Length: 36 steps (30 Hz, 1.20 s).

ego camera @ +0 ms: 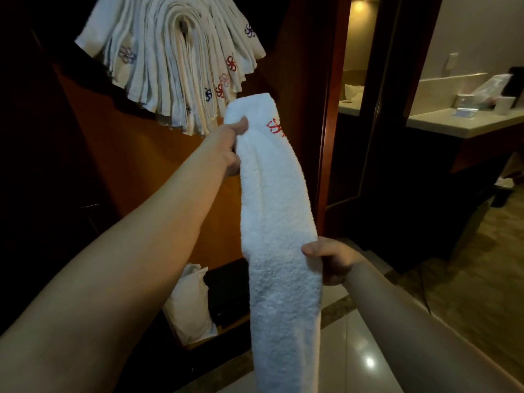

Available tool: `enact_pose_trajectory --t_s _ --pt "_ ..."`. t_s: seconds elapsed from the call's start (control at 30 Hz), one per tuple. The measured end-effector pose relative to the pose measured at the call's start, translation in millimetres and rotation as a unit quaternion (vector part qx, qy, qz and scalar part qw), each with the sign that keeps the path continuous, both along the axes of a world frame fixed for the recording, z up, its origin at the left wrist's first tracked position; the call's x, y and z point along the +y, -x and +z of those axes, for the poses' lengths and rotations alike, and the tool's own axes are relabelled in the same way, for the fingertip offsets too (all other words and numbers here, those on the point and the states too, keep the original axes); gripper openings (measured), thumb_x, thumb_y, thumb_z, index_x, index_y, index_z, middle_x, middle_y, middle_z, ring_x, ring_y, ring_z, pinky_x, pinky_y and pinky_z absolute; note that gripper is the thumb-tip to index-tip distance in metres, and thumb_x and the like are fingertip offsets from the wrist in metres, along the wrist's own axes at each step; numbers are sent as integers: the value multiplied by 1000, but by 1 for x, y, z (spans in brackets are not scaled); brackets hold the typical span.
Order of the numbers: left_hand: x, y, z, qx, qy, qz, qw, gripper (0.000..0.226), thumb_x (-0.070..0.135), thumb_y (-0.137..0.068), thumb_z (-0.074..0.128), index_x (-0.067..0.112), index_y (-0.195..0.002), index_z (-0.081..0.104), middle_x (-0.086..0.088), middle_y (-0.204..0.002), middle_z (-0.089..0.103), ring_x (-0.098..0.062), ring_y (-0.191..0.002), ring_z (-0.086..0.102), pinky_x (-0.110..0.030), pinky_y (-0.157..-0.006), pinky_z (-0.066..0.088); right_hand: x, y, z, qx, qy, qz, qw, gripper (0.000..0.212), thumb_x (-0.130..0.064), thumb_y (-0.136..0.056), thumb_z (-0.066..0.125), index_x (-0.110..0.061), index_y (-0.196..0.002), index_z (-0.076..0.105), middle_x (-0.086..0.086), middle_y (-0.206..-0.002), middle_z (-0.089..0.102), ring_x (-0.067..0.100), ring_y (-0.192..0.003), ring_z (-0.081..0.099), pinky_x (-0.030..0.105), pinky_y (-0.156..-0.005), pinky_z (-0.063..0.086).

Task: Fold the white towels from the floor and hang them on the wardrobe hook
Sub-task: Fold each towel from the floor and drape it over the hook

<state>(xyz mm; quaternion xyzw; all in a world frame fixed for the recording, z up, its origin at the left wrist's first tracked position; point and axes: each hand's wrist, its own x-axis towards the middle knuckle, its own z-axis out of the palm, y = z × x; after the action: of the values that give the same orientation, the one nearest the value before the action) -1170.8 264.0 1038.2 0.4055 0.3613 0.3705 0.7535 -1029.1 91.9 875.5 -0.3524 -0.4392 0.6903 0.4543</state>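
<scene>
A long, narrow, folded white terry towel with a red embroidered emblem point(279, 211) is held stretched between both hands in front of the open wooden wardrobe point(136, 154). Its upper end is pinched by the left hand point(234, 148), thumb on the near face and the fingers curled behind; lower down, its right edge is gripped by the right hand point(329, 259), thumb laid across the front. Below that grip the rest of the strip hangs free toward the pale glossy tiled floor point(354, 350).

The long axis of the strip runs steeply, from low and near to high and far, leaning slightly left at the top. The thick fan of white folded towels with red and blue emblems already draped on the hook point(170, 66) lies up and to the left of the upper end, near it and just apart. The hook itself is hidden beneath that bundle.

The left hand is judged the nearer one to the hanging place. The strip would probably need to be lifted over the bundle so that its middle rests on top.
</scene>
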Motion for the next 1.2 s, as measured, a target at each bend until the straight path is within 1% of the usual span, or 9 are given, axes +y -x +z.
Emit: enact_pose_trajectory --t_s 0.17,0.37,0.5,0.57,0.7,0.83,1.0,1.07,1.2 --pt "13 -9 -12 42 12 16 999 40 17 -89 75 5 -119 52 -20 -100 74 -39 -85 74 -62 -70 60 -4 2 -7 44 -12 6 999 59 -36 -62 95 -20 -116 78 4 -115 76 22 -109 71 38 -91 57" --pt "33 -11 -37 74 27 26 997 56 19 -95 69 6 -144 43 -22 -126 64 -40 -99 69 -61 -74 56 -6 0 4 41 -44 11 998 56 -35 -64 93 -24 -116 78 2 -112 77 19 -105 73 34 -87 58" --pt "48 -13 -57 75 37 36 996 63 16 -98 65 8 -152 35 -23 -140 55 -42 -114 63 -59 -91 54 -3 -3 14 52 -31 -5 998 57 -33 -54 98 -14 -105 82 8 -103 78 22 -96 75 35 -82 60" --pt "52 -11 -69 96 34 23 994 51 20 -101 60 4 -146 43 -22 -133 62 -35 -107 68 -49 -86 60 -2 -6 23 44 -26 -37 998 59 -39 -48 100 -12 -97 83 8 -98 79 22 -92 76 34 -79 60" --pt "56 -2 -107 57 69 -26 996 39 37 -104 52 4 -122 61 -21 -85 76 -34 -66 75 -44 -46 58 0 -7 50 33 -93 -96 990 53 -50 -49 97 -19 -90 85 3 -93 80 17 -88 77 29 -75 60" --pt "51 2 -139 59 104 -67 991 32 32 -105 53 7 -124 60 -17 -74 74 -28 -61 74 -35 -50 57 8 -3 74 55 -198 -166 964 48 -56 -72 80 -25 -108 81 0 -109 78 16 -104 73 31 -85 59" --pt "38 10 -150 105 63 -141 982 32 37 -106 49 8 -103 61 -5 -73 68 -20 -61 68 -34 -58 58 20 -2 100 68 -207 -170 961 68 -52 -56 93 -17 -113 79 8 -119 74 26 -114 70 40 -91 58" --pt "31 15 -143 102 22 -112 988 41 45 -103 50 9 -112 68 -7 -92 74 -23 -83 72 -41 -82 57 22 -3 111 75 -176 -208 959 84 -47 -50 98 -12 -121 72 13 -125 72 29 -117 68 42 -91 58" --pt "1 17 -114 105 -147 26 983 48 48 -105 42 10 -120 67 -2 -100 73 -19 -96 68 -34 -83 49 33 0 132 23 -118 -311 943 70 -39 -76 81 -11 -136 57 12 -125 72 27 -112 71 40 -87 60"
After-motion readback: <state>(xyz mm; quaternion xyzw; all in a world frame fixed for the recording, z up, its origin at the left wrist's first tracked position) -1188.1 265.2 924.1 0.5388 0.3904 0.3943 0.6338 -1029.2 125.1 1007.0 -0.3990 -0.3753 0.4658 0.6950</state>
